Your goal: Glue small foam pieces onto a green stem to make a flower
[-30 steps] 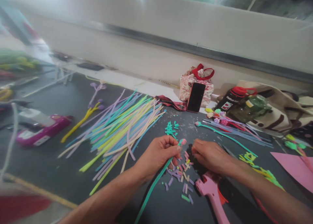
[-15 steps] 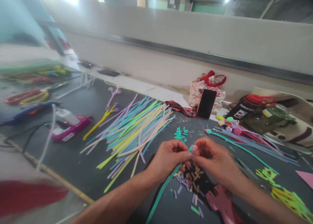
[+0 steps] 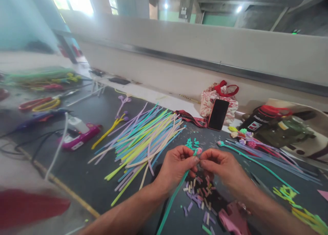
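Observation:
Between the thumb and fingers of my left hand (image 3: 180,163) is a long teal flower stem (image 3: 170,202), its lower end running down past my wrist. A small pink bud (image 3: 199,151) tops it, just above my fingertips. My right hand (image 3: 217,163) is pinched closed right beside the bud. Whatever its fingertips hold, if anything, is too small to make out. Short teal pieces (image 3: 191,143) lie behind my hands, and purple, cream and pink cut pieces (image 3: 197,197) are scattered below them. A similar teal stem with a pink tip (image 3: 256,163) rests to the right.
Many pastel strips (image 3: 143,142) spread out on the left of the dark table (image 3: 79,173). A phone (image 3: 218,114) leans on a patterned bag (image 3: 208,98). Finished flowers (image 3: 247,135), a black bottle (image 3: 256,118) and a pink tool (image 3: 234,219) lie rightward; a magenta power strip (image 3: 82,137) is leftward.
My right fingertips have drawn back slightly from the bud, which now shows more fully. My left hand keeps its hold on the stem. The whole view has shifted a little.

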Available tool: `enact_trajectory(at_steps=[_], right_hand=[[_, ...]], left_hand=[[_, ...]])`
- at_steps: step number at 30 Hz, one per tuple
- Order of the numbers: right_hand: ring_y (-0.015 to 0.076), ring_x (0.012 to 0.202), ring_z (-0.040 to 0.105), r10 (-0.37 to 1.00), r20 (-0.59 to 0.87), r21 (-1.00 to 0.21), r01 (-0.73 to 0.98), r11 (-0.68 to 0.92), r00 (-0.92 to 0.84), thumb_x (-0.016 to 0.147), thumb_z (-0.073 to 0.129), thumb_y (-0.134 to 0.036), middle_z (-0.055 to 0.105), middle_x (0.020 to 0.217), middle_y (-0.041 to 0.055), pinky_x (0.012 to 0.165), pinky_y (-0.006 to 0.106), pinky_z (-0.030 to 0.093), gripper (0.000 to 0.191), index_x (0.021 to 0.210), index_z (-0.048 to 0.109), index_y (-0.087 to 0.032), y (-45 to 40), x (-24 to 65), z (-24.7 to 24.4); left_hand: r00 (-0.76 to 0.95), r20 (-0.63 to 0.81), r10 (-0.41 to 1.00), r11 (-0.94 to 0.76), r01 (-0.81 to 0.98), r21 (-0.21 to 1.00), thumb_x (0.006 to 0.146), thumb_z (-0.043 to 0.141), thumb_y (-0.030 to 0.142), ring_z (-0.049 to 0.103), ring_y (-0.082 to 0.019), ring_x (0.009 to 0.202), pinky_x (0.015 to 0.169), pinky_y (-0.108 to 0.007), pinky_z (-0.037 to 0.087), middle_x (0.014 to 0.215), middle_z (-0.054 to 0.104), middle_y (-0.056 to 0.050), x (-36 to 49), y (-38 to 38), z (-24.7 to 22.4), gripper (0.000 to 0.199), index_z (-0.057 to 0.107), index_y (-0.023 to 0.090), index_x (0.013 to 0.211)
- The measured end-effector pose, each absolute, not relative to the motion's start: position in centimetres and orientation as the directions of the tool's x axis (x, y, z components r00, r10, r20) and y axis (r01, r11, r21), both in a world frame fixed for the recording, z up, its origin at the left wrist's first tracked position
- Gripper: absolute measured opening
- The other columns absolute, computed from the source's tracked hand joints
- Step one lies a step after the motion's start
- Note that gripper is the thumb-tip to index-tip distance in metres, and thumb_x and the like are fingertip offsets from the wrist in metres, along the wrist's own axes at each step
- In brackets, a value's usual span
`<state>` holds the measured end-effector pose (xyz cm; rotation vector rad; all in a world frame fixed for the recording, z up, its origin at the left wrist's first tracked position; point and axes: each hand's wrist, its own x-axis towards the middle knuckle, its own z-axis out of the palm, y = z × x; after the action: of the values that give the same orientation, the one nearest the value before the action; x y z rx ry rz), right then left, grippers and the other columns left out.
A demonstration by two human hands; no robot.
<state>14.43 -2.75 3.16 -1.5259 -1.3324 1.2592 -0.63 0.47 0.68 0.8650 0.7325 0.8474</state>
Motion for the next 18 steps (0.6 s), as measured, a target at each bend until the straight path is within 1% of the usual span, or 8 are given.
enact_trajectory(at_steps=[3, 6, 13, 15, 18], right_hand=[[0.0077, 0.045, 0.046, 0.968, -0.239, -0.955, 0.199, -0.220, -0.075, 0.073, 0.059, -0.030, 0.053, 0.052, -0.0048, 0.045, 0.020, 0.036, 0.016, 0.070, 0.058, -0.015, -2.8, 14.4, 3.4], [0.0074, 0.045, 0.046, 0.960, -0.251, -0.963, 0.138, -0.233, -0.127, 0.076, 0.057, -0.033, 0.054, 0.053, -0.0046, 0.044, 0.019, 0.035, 0.017, 0.073, 0.057, -0.016, -2.9, 14.4, 3.4], [0.0068, 0.049, 0.047, 0.939, -0.272, -0.962, 0.024, -0.273, -0.212, 0.075, 0.060, -0.035, 0.061, 0.065, -0.0004, 0.045, 0.018, 0.036, 0.019, 0.075, 0.056, -0.016, -3.0, 14.4, 3.4], [0.0071, 0.048, 0.048, 0.934, -0.276, -0.960, 0.023, -0.278, -0.227, 0.073, 0.062, -0.036, 0.061, 0.064, -0.0007, 0.045, 0.018, 0.036, 0.021, 0.074, 0.056, -0.016, -2.9, 14.6, 3.2], [0.0074, 0.044, 0.048, 0.939, -0.291, -0.956, 0.081, -0.280, -0.182, 0.072, 0.064, -0.041, 0.057, 0.055, -0.0028, 0.042, 0.018, 0.037, 0.026, 0.072, 0.057, -0.016, -2.4, 15.0, 2.5]], left_hand=[[0.469, -0.185, 0.864, 0.370, -0.340, 0.865, 0.065, 0.068, 0.023, 0.050, -0.006, 0.039, 0.042, -0.017, 0.042, 0.047, 0.057, 0.003, -0.8, 0.5, 0.6, 0.020, 0.051, 0.014, 0.068], [0.482, -0.175, 0.859, 0.378, -0.364, 0.851, 0.066, 0.067, 0.022, 0.050, -0.006, 0.039, 0.042, -0.016, 0.042, 0.049, 0.058, 0.003, -0.8, 0.6, 0.5, 0.018, 0.051, 0.014, 0.069], [0.520, -0.172, 0.837, 0.430, -0.428, 0.795, 0.065, 0.068, 0.023, 0.050, -0.006, 0.040, 0.042, -0.016, 0.042, 0.050, 0.058, 0.002, -0.6, 0.5, 0.5, 0.020, 0.051, 0.013, 0.070], [0.512, -0.171, 0.842, 0.427, -0.438, 0.791, 0.065, 0.068, 0.022, 0.050, -0.006, 0.041, 0.042, -0.016, 0.042, 0.050, 0.058, 0.002, -0.6, 0.4, 0.6, 0.020, 0.051, 0.013, 0.069], [0.483, -0.181, 0.856, 0.419, -0.447, 0.790, 0.061, 0.070, 0.021, 0.049, -0.006, 0.039, 0.041, -0.016, 0.043, 0.046, 0.056, 0.004, -0.5, 0.3, 0.8, 0.022, 0.050, 0.013, 0.067]])
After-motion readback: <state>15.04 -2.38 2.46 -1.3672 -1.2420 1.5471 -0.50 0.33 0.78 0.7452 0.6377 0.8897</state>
